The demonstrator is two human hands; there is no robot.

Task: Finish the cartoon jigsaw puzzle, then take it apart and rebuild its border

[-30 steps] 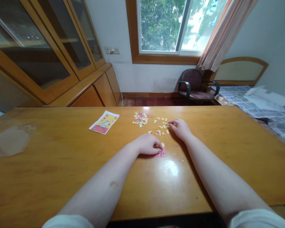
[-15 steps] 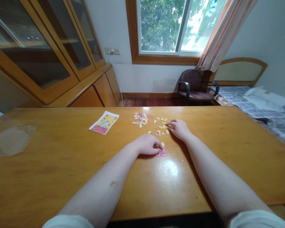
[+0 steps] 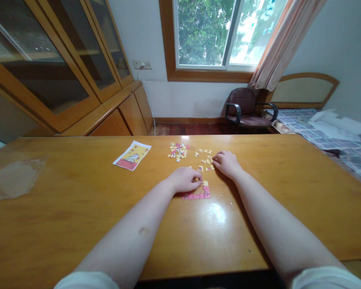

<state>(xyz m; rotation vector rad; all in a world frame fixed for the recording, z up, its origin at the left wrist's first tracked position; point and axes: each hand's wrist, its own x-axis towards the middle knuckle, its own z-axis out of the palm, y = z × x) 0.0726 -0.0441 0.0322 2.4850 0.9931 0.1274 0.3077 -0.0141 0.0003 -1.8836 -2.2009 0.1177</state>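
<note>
My left hand (image 3: 186, 179) hovers at the upper left of a partly joined jigsaw border (image 3: 197, 196), its fingers curled into a pinch. Whatever lies between those fingertips is too small to make out. The border has a pink bottom row and a short right side topped by a yellow piece (image 3: 205, 183). My right hand (image 3: 226, 163) rests on the table, thumb and forefinger closed at a yellow puzzle piece (image 3: 211, 159) among loose yellow ones. Between the hands lie more edge pieces (image 3: 200, 168). Farther back is a mixed heap of puzzle pieces (image 3: 178, 151).
A picture card (image 3: 132, 155) in yellow and pink lies left of the heap. Clear plastic wrapping (image 3: 16, 178) sits at the table's far left. Beyond the wooden table (image 3: 289, 192) stand an office chair (image 3: 245, 106), a bed (image 3: 325, 128) and a glass-door cabinet (image 3: 108, 116).
My left hand has lifted back from the border's right side, up and slightly left, uncovering more of the pink row. The right hand has barely shifted.
</note>
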